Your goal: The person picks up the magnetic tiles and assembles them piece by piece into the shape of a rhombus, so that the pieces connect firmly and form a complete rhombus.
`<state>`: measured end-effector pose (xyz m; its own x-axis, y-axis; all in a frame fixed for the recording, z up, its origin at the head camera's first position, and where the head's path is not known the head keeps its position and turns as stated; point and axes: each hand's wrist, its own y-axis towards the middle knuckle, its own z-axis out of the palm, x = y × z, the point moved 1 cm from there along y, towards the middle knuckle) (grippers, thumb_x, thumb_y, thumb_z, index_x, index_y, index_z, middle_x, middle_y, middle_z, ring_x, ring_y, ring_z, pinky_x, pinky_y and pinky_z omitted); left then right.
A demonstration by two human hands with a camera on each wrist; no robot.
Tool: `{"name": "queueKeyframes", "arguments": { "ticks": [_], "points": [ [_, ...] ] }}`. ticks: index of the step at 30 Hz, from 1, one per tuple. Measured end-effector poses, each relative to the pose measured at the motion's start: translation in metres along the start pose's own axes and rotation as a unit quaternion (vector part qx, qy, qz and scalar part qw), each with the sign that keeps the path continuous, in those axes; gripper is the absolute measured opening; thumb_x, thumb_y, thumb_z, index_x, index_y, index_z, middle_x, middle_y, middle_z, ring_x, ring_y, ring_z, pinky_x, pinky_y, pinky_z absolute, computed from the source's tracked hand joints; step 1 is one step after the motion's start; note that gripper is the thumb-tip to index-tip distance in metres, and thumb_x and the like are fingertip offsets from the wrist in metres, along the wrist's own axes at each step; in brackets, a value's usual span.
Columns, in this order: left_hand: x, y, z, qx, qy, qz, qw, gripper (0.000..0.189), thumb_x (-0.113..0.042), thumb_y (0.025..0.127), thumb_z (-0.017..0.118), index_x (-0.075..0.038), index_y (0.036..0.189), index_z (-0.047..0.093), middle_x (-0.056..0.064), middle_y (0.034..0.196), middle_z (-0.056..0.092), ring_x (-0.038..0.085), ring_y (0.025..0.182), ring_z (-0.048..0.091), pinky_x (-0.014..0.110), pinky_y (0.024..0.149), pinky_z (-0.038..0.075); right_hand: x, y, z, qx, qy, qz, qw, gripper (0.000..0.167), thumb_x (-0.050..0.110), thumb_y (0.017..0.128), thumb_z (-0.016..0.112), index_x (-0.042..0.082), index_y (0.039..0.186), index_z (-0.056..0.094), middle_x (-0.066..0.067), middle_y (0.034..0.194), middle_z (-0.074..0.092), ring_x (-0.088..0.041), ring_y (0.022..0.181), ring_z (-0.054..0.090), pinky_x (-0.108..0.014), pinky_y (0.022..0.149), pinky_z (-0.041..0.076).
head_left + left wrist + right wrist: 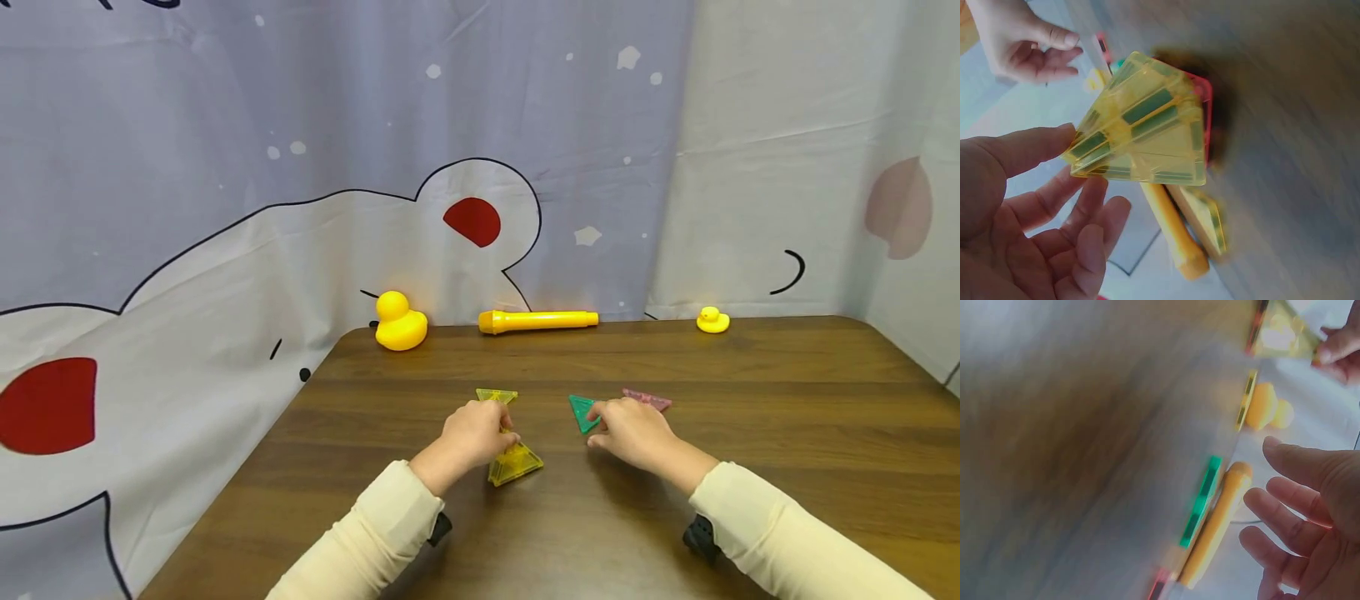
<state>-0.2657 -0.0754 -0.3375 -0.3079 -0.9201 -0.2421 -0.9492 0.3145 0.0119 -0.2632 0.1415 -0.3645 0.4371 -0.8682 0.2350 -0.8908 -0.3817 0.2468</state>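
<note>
My left hand (474, 433) pinches a corner of translucent yellow triangular magnetic tiles (516, 465) between thumb and fingers. In the left wrist view, the yellow tiles (1147, 125) overlap, and a red edge (1207, 94) shows behind them. My right hand (636, 432) hovers above the table with loosely bent fingers and holds nothing. Nearest to it lies a green triangular tile (581, 412), partly covered by the hand in the head view. A pink-red tile (654, 400) lies just beyond that hand. Another yellow triangular tile (497, 395) rests beyond the left hand.
Along the back edge of the wooden table (787, 433) stand a large yellow toy duck (401, 323), a yellow microphone-shaped stick (540, 321) and a small yellow duck (712, 320). A printed curtain (337, 250) hangs behind.
</note>
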Motion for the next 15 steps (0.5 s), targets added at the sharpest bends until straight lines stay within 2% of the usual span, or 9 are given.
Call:
{"name": "queueKeyframes", "arguments": {
  "ticks": [2,4,6,9,15],
  "points": [
    [0.006,0.0,-0.003,0.003,0.005,-0.012,0.9999,0.015,-0.031,0.076,0.066,-0.017,0.078,0.062,-0.004,0.072,0.057,0.012,0.056,0.049,0.029,0.046,0.039,-0.006,0.001,0.0,0.004,-0.004,0.009,0.9999,0.027,0.023,0.07,0.072,0.008,0.09,0.063,0.003,0.072,0.059,-0.014,0.068,0.056,-0.035,0.066,0.045],
    [0.011,0.0,-0.006,0.008,0.01,-0.027,0.9996,0.015,-0.031,0.076,0.067,-0.017,0.075,0.06,-0.004,0.07,0.055,0.012,0.056,0.048,0.029,0.046,0.038,-0.012,0.003,-0.001,0.013,-0.003,0.02,0.9997,0.028,0.023,0.071,0.071,0.007,0.093,0.063,0.003,0.072,0.057,-0.015,0.069,0.055,-0.037,0.066,0.045],
    [0.016,-0.001,-0.009,0.014,0.015,-0.042,0.9989,0.014,-0.03,0.076,0.067,-0.018,0.072,0.06,-0.005,0.067,0.054,0.012,0.056,0.048,0.03,0.046,0.038,-0.017,0.005,-0.002,0.022,0.0,0.031,0.9993,0.029,0.022,0.072,0.071,0.007,0.095,0.062,0.003,0.072,0.056,-0.016,0.07,0.054,-0.037,0.065,0.045],
    [0.023,0.0,-0.014,0.025,0.021,-0.064,0.9974,0.014,-0.028,0.076,0.066,-0.018,0.069,0.06,-0.005,0.065,0.053,0.013,0.056,0.049,0.03,0.047,0.038,-0.023,0.008,-0.002,0.035,0.006,0.046,0.9983,0.031,0.022,0.073,0.07,0.006,0.098,0.062,0.002,0.074,0.056,-0.015,0.068,0.052,-0.034,0.056,0.042],
    [0.038,0.001,-0.021,0.032,0.026,-0.097,0.9944,0.01,-0.027,0.075,0.068,-0.019,0.073,0.062,-0.004,0.072,0.056,0.015,0.062,0.051,0.034,0.051,0.04,-0.031,0.014,-0.001,0.056,-0.003,0.042,0.9976,0.031,0.023,0.074,0.069,0.006,0.1,0.062,0.0,0.08,0.056,-0.017,0.072,0.053,-0.036,0.057,0.041]
  ]
}}
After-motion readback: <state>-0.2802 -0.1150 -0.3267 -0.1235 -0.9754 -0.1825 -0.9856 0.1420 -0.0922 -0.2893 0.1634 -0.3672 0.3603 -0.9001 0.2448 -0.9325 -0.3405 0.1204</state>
